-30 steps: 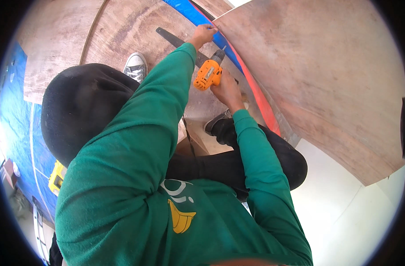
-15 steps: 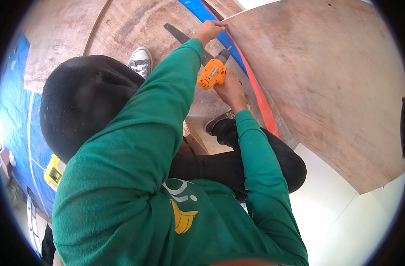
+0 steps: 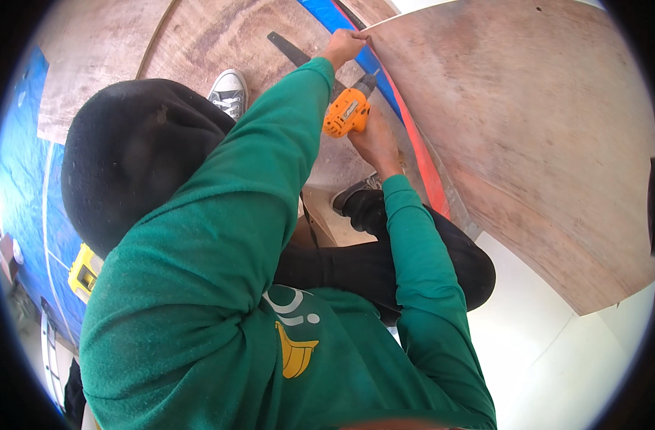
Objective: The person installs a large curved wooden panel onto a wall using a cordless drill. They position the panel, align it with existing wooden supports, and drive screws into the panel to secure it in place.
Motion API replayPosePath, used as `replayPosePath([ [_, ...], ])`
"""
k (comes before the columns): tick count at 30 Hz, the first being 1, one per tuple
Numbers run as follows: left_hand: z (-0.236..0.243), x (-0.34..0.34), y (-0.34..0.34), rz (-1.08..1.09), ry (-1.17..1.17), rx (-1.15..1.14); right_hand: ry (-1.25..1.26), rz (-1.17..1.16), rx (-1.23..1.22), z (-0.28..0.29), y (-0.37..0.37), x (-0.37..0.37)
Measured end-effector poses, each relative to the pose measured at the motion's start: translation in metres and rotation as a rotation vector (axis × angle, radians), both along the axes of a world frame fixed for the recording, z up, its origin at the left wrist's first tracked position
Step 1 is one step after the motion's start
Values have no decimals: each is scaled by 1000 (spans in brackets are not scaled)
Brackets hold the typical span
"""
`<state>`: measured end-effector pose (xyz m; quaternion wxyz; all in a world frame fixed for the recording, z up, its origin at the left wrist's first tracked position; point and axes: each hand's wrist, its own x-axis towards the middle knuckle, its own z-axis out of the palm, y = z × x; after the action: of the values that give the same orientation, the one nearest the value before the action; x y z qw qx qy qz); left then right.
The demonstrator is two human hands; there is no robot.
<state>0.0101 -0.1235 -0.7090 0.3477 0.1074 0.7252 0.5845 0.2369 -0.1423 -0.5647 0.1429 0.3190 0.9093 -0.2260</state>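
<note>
My left hand (image 3: pixel 344 44) pinches at the top-left edge of a large upright-looking plywood panel (image 3: pixel 514 136); what lies between its fingertips is too small to make out. My right hand (image 3: pixel 375 143) grips an orange cordless drill (image 3: pixel 346 111), whose chuck and thin bit point up toward the blue strip (image 3: pixel 376 84) and red strip (image 3: pixel 428 168) along the panel's edge. Behind the drill and left forearm, a long dark tapered blade (image 3: pixel 288 50) lies on the plywood underneath (image 3: pixel 198 43).
My sneaker (image 3: pixel 228 93) and bent black-clad knee (image 3: pixel 127 150) are at left. A blue tarpaulin (image 3: pixel 19 179), yellow case (image 3: pixel 84 272) and aluminium ladder (image 3: pixel 51 362) sit at far left. A white surface (image 3: pixel 557 373) shows below the panel; my other shoe (image 3: pixel 352 193) is beneath my right arm.
My left hand has moved up and right along the panel's edge. The drill in my right hand has shifted slightly up and right.
</note>
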Motion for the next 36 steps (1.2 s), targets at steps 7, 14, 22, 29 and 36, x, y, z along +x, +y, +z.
replayPosePath([
  [7,-2,-2,4,20,9,-13,-5,-9,-3,3,1,0],
  [14,5,-1,4,-24,6,-108,29,-24,-13,4,-1,-2],
  [22,6,-2,7,-88,170,-119,-36,2,-34,10,4,-6],
  [29,10,-6,0,-250,207,-61,77,86,4,13,10,-12],
  [36,13,-8,-7,-288,129,114,84,98,47,17,14,-12],
])
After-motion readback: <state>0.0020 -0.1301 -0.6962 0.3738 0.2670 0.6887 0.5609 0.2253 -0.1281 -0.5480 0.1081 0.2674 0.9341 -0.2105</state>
